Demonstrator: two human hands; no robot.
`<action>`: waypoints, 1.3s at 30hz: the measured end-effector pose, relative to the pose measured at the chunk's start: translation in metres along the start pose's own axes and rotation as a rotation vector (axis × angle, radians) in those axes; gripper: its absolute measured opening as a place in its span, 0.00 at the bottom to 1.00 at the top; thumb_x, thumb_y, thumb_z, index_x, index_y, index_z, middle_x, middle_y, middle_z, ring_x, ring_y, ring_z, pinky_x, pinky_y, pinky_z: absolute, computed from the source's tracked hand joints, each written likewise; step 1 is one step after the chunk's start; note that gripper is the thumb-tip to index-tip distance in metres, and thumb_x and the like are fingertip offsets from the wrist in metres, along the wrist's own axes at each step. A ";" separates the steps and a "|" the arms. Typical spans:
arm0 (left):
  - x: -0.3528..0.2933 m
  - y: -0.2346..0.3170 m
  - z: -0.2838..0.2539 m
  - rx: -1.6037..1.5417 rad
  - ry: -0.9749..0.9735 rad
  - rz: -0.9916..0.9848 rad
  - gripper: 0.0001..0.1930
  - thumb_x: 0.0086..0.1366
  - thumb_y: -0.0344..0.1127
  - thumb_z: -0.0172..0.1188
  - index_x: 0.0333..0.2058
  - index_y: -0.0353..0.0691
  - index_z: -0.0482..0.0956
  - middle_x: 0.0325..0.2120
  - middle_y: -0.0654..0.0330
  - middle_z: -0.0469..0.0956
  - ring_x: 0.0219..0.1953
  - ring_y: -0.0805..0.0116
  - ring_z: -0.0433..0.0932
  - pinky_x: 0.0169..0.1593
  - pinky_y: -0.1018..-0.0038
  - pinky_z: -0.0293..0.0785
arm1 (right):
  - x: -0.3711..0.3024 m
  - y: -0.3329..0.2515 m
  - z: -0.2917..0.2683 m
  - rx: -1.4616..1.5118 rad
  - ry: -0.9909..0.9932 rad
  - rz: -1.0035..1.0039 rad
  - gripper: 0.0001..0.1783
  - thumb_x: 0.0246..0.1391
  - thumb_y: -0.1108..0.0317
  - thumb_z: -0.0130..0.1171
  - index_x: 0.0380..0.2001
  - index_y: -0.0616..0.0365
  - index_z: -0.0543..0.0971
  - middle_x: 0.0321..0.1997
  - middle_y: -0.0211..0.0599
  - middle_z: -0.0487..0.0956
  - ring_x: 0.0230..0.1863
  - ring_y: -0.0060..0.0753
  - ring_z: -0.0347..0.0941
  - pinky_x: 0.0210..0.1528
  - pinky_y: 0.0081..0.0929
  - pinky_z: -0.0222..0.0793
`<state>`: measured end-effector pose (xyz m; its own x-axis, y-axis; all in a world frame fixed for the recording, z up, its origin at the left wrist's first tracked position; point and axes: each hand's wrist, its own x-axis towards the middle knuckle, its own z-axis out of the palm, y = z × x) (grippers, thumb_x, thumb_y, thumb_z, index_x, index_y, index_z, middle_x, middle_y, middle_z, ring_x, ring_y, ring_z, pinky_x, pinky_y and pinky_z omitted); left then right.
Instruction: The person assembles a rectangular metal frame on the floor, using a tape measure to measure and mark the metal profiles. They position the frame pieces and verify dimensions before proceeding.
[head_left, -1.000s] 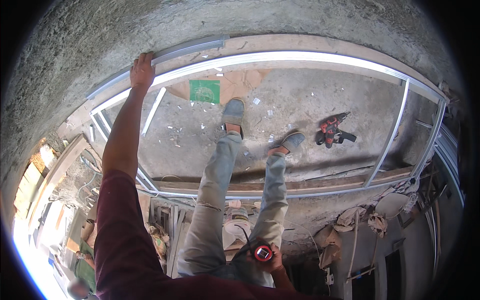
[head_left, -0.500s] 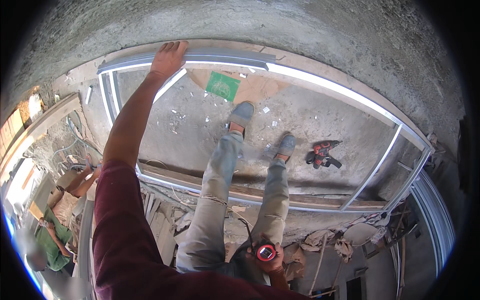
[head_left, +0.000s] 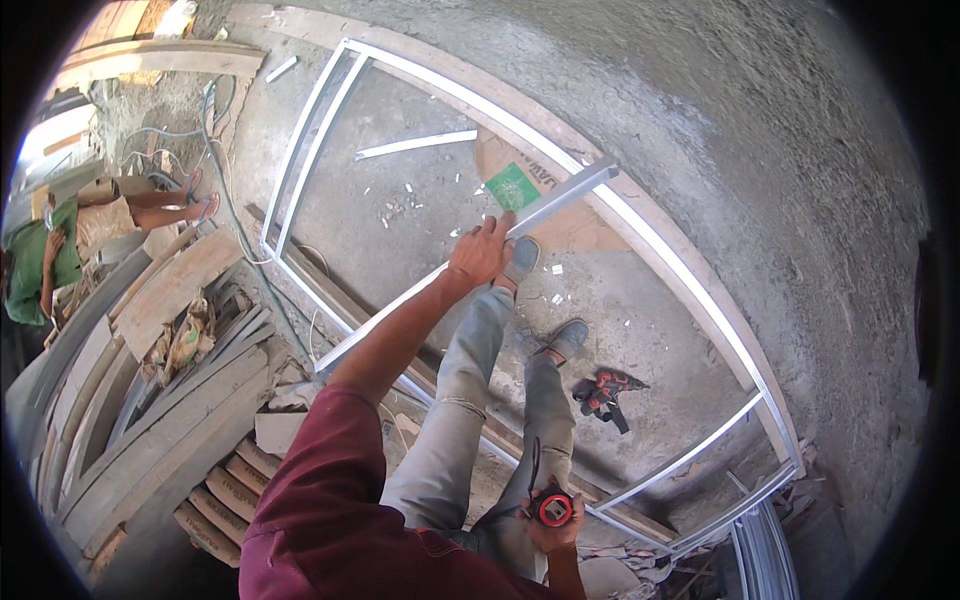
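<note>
1. My left hand [head_left: 480, 255] grips a long metal channel [head_left: 455, 270], held slanted above the rectangular metal frame [head_left: 690, 300] on the concrete floor [head_left: 420, 200].
2. My right hand [head_left: 552, 518] is closed around a red tape measure [head_left: 553, 507] at my hip.
3. A red cordless drill [head_left: 603, 388] lies near my shoes.

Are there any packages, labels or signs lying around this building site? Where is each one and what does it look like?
Green card: small square sheet with pale print, flat on the concrete floor, just beyond the long metal profile held in the left hand.
Brown cardboard sheet: flattened, lying under the green card, dark print along its edge.
Tape measure: round, red and black, in the right hand; its label is too small to make out.
</note>
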<state>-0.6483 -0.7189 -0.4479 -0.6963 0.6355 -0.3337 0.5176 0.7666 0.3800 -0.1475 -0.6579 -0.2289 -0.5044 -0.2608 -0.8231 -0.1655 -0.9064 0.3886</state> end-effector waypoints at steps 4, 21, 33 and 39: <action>-0.013 0.007 0.045 -0.209 -0.049 -0.191 0.29 0.65 0.42 0.60 0.63 0.53 0.61 0.44 0.44 0.70 0.42 0.35 0.77 0.46 0.49 0.76 | -0.008 0.002 -0.006 -0.115 0.116 0.101 0.44 0.52 0.35 0.60 0.66 0.47 0.64 0.53 0.49 0.77 0.56 0.59 0.72 0.60 0.65 0.62; 0.000 0.020 0.175 -0.281 -0.128 -0.181 0.42 0.67 0.32 0.58 0.71 0.44 0.40 0.62 0.34 0.61 0.62 0.33 0.64 0.63 0.50 0.65 | -0.006 0.001 -0.023 0.042 0.017 0.072 0.44 0.58 0.41 0.58 0.69 0.53 0.59 0.55 0.48 0.76 0.57 0.55 0.74 0.55 0.57 0.70; -0.008 -0.001 0.209 -0.318 -0.066 -0.190 0.42 0.67 0.35 0.58 0.72 0.49 0.42 0.62 0.34 0.62 0.63 0.34 0.64 0.63 0.51 0.66 | -0.007 -0.009 -0.030 0.105 0.006 0.095 0.42 0.59 0.40 0.56 0.69 0.51 0.60 0.55 0.51 0.75 0.58 0.58 0.72 0.58 0.61 0.68; -0.002 0.025 0.181 -0.307 -0.148 -0.307 0.42 0.65 0.33 0.60 0.71 0.52 0.44 0.55 0.32 0.68 0.56 0.31 0.70 0.57 0.48 0.69 | -0.009 -0.012 -0.030 0.166 -0.016 0.090 0.41 0.59 0.41 0.56 0.68 0.50 0.61 0.58 0.53 0.74 0.60 0.64 0.69 0.58 0.66 0.67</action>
<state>-0.5441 -0.6842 -0.5934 -0.7044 0.4062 -0.5821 0.1115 0.8732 0.4744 -0.1159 -0.6545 -0.2386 -0.5364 -0.3320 -0.7759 -0.2557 -0.8122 0.5244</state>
